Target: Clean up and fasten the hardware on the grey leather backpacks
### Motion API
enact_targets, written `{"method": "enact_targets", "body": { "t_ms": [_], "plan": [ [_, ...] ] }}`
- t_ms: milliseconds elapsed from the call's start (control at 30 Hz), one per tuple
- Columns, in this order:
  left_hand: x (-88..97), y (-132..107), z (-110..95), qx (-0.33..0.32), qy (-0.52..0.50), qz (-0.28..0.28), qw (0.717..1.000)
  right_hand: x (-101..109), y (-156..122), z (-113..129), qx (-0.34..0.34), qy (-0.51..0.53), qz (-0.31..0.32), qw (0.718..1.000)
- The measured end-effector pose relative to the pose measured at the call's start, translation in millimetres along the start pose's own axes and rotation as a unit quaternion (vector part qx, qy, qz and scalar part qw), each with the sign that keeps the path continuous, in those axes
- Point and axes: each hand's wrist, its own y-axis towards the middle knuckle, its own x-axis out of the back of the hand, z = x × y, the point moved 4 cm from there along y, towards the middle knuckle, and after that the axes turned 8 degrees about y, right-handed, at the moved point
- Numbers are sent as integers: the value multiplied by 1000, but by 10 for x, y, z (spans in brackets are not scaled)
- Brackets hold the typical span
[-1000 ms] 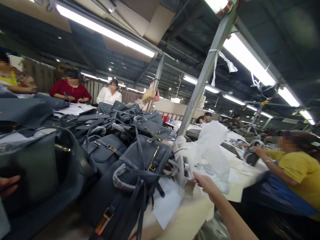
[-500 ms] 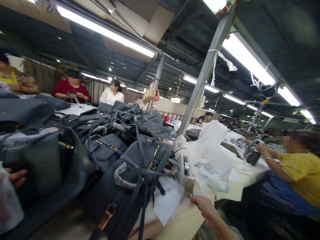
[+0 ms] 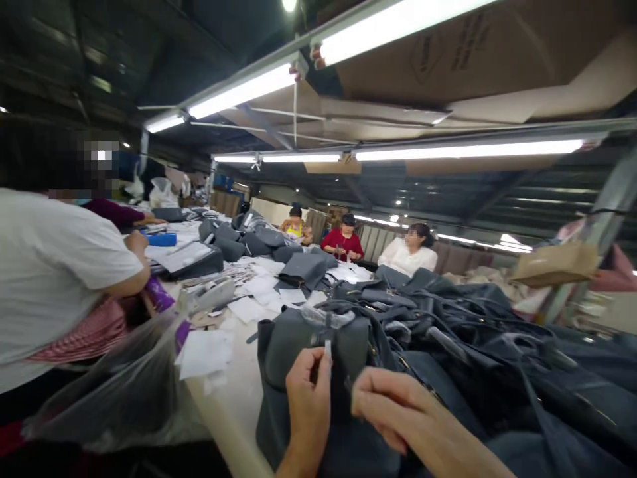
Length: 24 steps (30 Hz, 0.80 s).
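A dark blue-grey backpack stands in front of me at the table's near edge, with clear plastic wrap around its top handle. My left hand is closed in a pinch on a narrow pale strip at the front of the bag. Just to the right, my right hand has its fingers curled together in front of the same bag. A small dark bit shows at its fingertips, too blurred to name.
More dark bags with straps and gold zips are heaped on the right. White paper sheets lie on the table. A clear plastic bag hangs at the left edge beside a co-worker in white. Other people sit across the table.
My view has swung left. My hands, far apart before at the left edge and lower right, are now close together at one backpack. The left has a pale strip in its fingers.
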Motion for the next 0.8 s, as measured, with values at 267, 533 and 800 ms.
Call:
{"method": "enact_targets", "body": {
  "t_ms": [267, 533, 800],
  "plan": [
    [35, -45, -41, -6, 4, -14, 1000, -14, 991, 20, -2, -117, -1, 993],
    [68, -78, 37, -3, -23, -33, 999, -23, 970, 31, -47, -110, 3, 993],
    [129, 88, -34, 224, -123, 99, 962, 9, 886, -8, -90, -81, 13, 993]
  ]
}}
